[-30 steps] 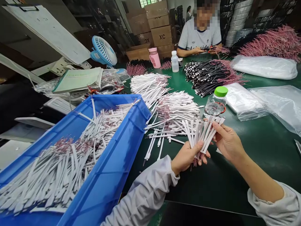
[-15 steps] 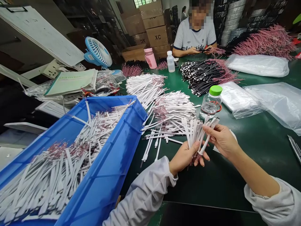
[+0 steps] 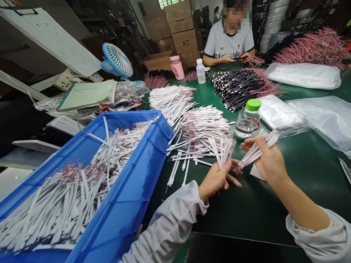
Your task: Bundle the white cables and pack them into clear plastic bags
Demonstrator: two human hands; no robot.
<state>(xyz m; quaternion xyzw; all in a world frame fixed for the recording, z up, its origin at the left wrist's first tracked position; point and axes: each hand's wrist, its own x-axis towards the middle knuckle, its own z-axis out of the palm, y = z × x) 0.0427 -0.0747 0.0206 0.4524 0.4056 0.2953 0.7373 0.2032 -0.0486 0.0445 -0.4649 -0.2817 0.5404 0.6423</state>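
Note:
My left hand (image 3: 215,180) is closed around a fanned bunch of white sleeved cables (image 3: 222,151), their flat ends pointing up and away. To its right, my right hand (image 3: 271,160) grips a smaller bunch of the same white cables (image 3: 253,151), tilted, with thin pinkish wire ends low on the left near my left fingers. The two bunches are apart. Just beyond my left hand lies a pile of white cables (image 3: 205,124) on the green table (image 3: 307,175). A small white paper (image 3: 257,172) is partly hidden behind my right hand.
At left stands a blue bin (image 3: 131,182) full of white cables. A green-lidded jar (image 3: 248,118), plastic bags (image 3: 326,113) and black cables (image 3: 233,86) lie beyond my hands. Across the table a person (image 3: 229,40) handles cables. A metal-edged tool (image 3: 345,170) rests at right.
My right hand has moved right, away from my left hand, carrying several white cables out of the bunch. The left hand stays nearly in place with its smaller bunch.

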